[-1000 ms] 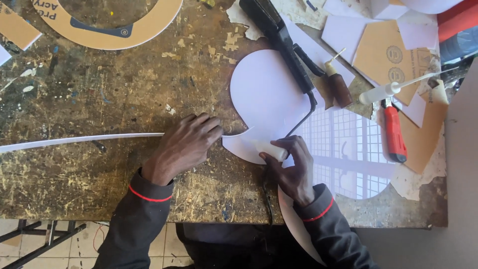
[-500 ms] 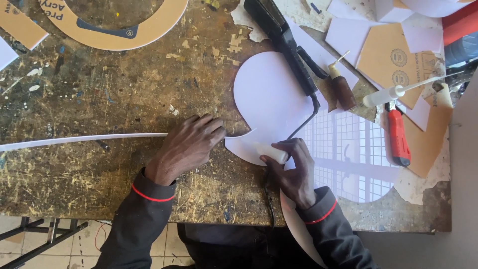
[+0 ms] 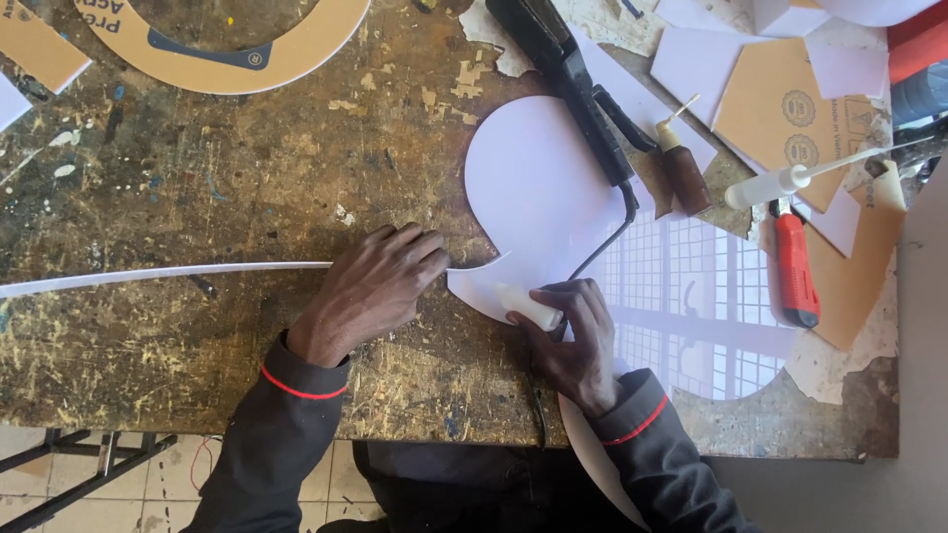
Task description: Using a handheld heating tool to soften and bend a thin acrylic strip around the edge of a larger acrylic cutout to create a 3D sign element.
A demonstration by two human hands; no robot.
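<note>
A white curved plastic sheet (image 3: 538,202) lies on a worn wooden workbench (image 3: 197,168). A long thin white strip (image 3: 158,276) runs from the left edge to the sheet's curved edge. My left hand (image 3: 380,286) presses flat on the strip where it meets the sheet. My right hand (image 3: 573,331) grips a small white cylindrical piece (image 3: 528,306) and holds it against the sheet's lower edge. Both sleeves are dark with red cuffs.
A black tool with a cord (image 3: 573,79) lies across the sheet's top. A brown glue bottle (image 3: 681,168), a white nozzle bottle (image 3: 780,183) and a red utility knife (image 3: 795,266) sit right. A tan cardboard ring (image 3: 237,59) and paper offcuts (image 3: 790,109) lie at the back.
My left hand has stayed on the strip. My right hand has shifted a little, and the white piece in its fingers now shows more against the sheet's edge.
</note>
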